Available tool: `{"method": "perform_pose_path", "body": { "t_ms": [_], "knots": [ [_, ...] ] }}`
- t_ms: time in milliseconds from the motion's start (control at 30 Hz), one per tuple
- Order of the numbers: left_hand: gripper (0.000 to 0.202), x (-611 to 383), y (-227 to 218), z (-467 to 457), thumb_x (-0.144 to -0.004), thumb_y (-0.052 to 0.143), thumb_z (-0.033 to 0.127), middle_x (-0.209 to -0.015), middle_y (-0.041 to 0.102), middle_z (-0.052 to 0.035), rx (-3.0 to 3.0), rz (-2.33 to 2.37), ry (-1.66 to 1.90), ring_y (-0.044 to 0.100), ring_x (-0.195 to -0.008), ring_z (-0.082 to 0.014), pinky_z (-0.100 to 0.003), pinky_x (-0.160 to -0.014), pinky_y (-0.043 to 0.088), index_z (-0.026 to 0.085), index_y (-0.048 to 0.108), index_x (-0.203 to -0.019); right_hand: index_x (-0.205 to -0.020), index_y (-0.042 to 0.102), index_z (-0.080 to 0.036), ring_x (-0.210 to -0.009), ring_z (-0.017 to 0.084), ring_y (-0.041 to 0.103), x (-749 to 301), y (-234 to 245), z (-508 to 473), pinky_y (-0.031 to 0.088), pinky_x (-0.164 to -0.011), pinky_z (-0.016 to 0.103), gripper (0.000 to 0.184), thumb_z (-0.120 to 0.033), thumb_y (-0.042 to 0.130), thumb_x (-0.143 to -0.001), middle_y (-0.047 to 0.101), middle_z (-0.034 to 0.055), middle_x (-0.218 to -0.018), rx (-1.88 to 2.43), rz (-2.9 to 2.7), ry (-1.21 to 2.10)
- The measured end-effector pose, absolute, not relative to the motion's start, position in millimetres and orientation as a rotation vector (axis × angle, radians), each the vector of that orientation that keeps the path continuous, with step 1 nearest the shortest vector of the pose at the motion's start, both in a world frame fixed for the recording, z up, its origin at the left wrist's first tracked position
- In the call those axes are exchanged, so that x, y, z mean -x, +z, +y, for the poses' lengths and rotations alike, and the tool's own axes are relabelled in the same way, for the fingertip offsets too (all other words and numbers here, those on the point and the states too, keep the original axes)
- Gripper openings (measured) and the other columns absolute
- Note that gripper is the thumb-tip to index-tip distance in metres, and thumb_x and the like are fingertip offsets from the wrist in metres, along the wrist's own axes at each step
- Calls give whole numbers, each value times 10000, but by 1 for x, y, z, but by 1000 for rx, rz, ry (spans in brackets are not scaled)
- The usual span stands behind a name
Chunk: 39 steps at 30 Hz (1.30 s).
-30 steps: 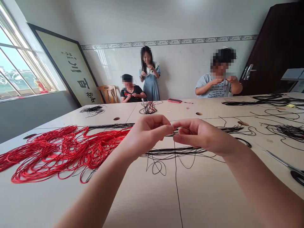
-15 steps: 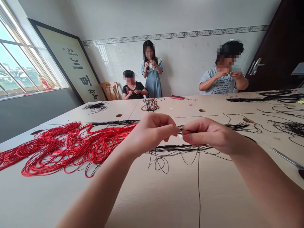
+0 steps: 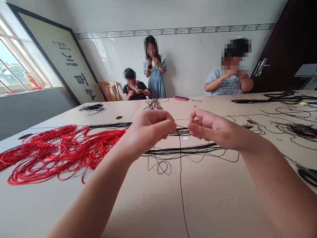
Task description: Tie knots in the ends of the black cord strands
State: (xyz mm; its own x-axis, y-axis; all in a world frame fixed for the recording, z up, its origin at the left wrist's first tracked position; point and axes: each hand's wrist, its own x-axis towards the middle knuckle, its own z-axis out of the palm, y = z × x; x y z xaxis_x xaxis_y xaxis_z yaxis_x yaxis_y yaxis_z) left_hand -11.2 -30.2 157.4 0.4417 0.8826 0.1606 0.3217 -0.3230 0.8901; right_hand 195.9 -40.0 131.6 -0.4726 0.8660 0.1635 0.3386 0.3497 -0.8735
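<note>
we work at a long pale table (image 3: 213, 205) that fills the lower part of the frame, with a framed calligraphy panel (image 3: 61, 56) and a window (image 3: 15, 56) at the upper left and a dark door (image 3: 279, 49) at the upper right. three co-workers sit or stand beyond the far edge: one seated (image 3: 133, 89) and one standing (image 3: 153, 71) at top centre, one seated (image 3: 223, 82) at the upper right. a large mass of red cord (image 3: 56, 152) spreads across the left of the table. we count six black cord bunches, among them a long black bunch (image 3: 184, 150) just below our hands. a pink phone (image 3: 181, 98) lies at the far edge, and scissors (image 3: 307, 175) lie at the right edge. at centre, a thin black cord (image 3: 181, 195) runs down the table toward the bottom edge. our left hand (image 3: 148, 132) is curled, its fingertips (image 3: 170, 125) pinched; we cannot tell whether they hold the cord. our right hand (image 3: 213, 127) is loosely open just beside it, with nothing visible in its grasp.
</note>
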Motion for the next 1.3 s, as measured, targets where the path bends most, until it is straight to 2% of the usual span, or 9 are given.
{"method": "perform_pose_path", "body": {
  "t_ms": [133, 267, 400, 633, 833, 967, 1067, 1167, 1300],
  "knots": [
    [159, 12, 160, -30, -736, 551, 235, -496, 407, 37, -1856, 1026, 841, 280, -425, -43, -216, -396, 163, 157, 559, -598, -700, 475, -188, -557, 94, 302, -195, 132, -40, 261, -474, 212, 318, -473, 538, -828, 340, -24, -629, 1066, -2015, 839],
    [158, 12, 160, -29, -745, 552, 238, -491, 401, 38, -1854, 1025, 834, 275, -427, -41, -220, -402, 170, 156, 570, -612, -757, 608, -226, -722, 135, 451, -184, 130, -42, 356, -547, 223, 157, -379, 645, -754, 498, 16, -839, 1109, -2107, 686],
    [155, 13, 157, -26, -754, 557, 260, -498, 407, 35, -1870, 1034, 797, 278, -440, -49, -227, -404, 169, 163, 588, -637, -748, 637, -246, -833, 177, 492, -183, 130, -49, 396, -569, 242, 118, -363, 631, -740, 494, 33, -985, 1209, -2159, 597],
    [157, 13, 156, -24, -753, 540, 245, -516, 409, 33, -1863, 1026, 766, 268, -450, -49, -227, -412, 150, 156, 558, -625, -694, 618, -239, -525, 89, 411, -193, 137, -64, 291, -423, 206, 81, -280, 566, -741, 509, -10, -726, 1507, -2080, 251],
    [155, 11, 158, -27, -742, 532, 200, -486, 393, 43, -1794, 964, 768, 270, -440, -37, -210, -407, 152, 150, 535, -596, -848, 605, -230, -392, 69, 270, -192, 140, -66, 222, -343, 193, 195, -381, 482, -846, 360, -53, -481, 1366, -1950, 748],
    [159, 12, 157, -25, -747, 540, 213, -485, 419, 39, -1820, 1000, 801, 294, -436, -38, -206, -392, 164, 152, 556, -600, -969, 650, -248, -425, 81, 346, -189, 143, -80, 280, -382, 203, 220, -375, 538, -829, 401, -42, -492, 1201, -2279, 772],
    [158, 12, 156, -24, -749, 548, 219, -478, 422, 40, -1832, 1018, 808, 300, -434, -38, -206, -391, 173, 154, 568, -606, -1184, 560, -284, -416, 84, 368, -182, 141, -91, 272, -370, 198, 334, -354, 471, -870, 432, -43, -495, 1245, -2365, 568],
    [162, 13, 156, -24, -751, 558, 233, -467, 421, 40, -1843, 1032, 816, 302, -427, -40, -210, -393, 184, 157, 576, -609, -1388, 322, -277, -381, 97, 381, -174, 135, -99, 258, -352, 206, 522, -368, 424, -884, 465, -42, -488, 1295, -2494, 404],
    [184, 13, 156, -24, -758, 563, 265, -467, 431, 31, -1862, 1052, 829, 319, -420, -48, -219, -390, 194, 160, 582, -607, -1455, 99, -179, -388, 151, 454, -164, 127, -106, 262, -351, 238, 688, -366, 403, -867, 530, 2, -506, 1436, -2662, 245]
  ]
}}
